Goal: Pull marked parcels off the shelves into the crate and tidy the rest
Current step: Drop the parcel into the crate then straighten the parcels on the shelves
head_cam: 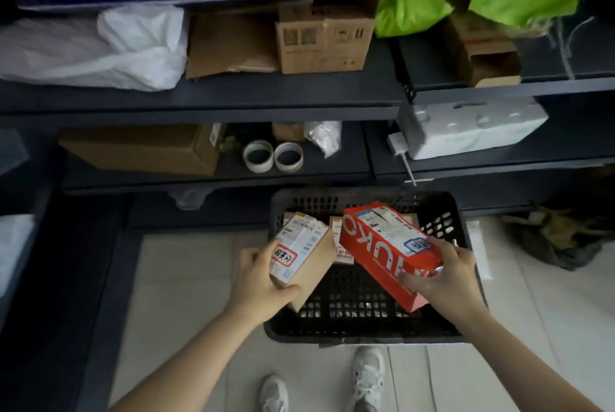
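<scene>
Above the black crate (pixel 442 222) on the floor: left hand (pixel 258 281) grips brown parcel (pixel 309 262), fingers curled round its near end; right hand (pixel 444 273) grips red parcel (pixel 382 252), fingers clamped on its lower end. Both parcels tilted, labels up. More parcels lie in crate

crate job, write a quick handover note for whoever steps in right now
Left hand grips a brown labelled parcel; right hand grips a red parcel. Both are held over the black crate.
Done: at least one labelled parcel already lies in the crate.
Left: set both parcels down, then check and tidy the shelves, which hold cardboard boxes and tape rolls.
</scene>
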### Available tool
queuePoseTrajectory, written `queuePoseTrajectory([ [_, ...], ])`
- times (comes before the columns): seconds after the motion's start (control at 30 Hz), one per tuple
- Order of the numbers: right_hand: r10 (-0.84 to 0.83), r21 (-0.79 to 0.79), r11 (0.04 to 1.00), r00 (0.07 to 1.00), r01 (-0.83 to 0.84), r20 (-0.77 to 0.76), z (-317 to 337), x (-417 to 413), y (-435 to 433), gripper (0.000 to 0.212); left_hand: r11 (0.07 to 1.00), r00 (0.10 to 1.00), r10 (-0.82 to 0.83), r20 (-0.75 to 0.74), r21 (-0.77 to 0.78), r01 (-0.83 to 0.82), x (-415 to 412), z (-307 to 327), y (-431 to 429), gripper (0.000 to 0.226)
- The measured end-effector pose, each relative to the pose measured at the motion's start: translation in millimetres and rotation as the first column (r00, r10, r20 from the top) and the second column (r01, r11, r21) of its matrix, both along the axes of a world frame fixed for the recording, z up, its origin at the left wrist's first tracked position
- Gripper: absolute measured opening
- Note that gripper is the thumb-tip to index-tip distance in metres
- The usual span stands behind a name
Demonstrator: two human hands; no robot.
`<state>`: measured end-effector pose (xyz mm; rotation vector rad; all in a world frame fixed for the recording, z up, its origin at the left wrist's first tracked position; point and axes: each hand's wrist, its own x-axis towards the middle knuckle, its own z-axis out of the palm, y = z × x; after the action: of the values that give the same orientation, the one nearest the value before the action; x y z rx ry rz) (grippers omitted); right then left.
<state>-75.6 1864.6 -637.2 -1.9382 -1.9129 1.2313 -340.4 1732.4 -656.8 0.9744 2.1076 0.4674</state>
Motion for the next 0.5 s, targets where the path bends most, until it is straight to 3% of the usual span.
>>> queuePoseTrajectory([
  [0.1,0.055,-0.077,0.996,0.998,-0.054,0.007,-32.0,2.1,16.1,0.085,0.996,1.000,-0.024,0.003,-0.082,0.024,22.2,-35.2,8.0,0.096],
  [0.23,0.202,-0.200,0.962,0.978,-0.189,0.045,-78.5,8.8,30.3,0.083,0.968,0.998,0.053,-0.043,-0.242,-0.062,45.2,-86.2,14.8,0.099],
  [0.5,0.375,-0.296,0.895,0.923,-0.335,0.091,-153.5,31.6,43.5,0.094,0.842,0.987,0.092,-0.129,-0.520,-0.146,68.4,-164.1,28.7,0.108],
])
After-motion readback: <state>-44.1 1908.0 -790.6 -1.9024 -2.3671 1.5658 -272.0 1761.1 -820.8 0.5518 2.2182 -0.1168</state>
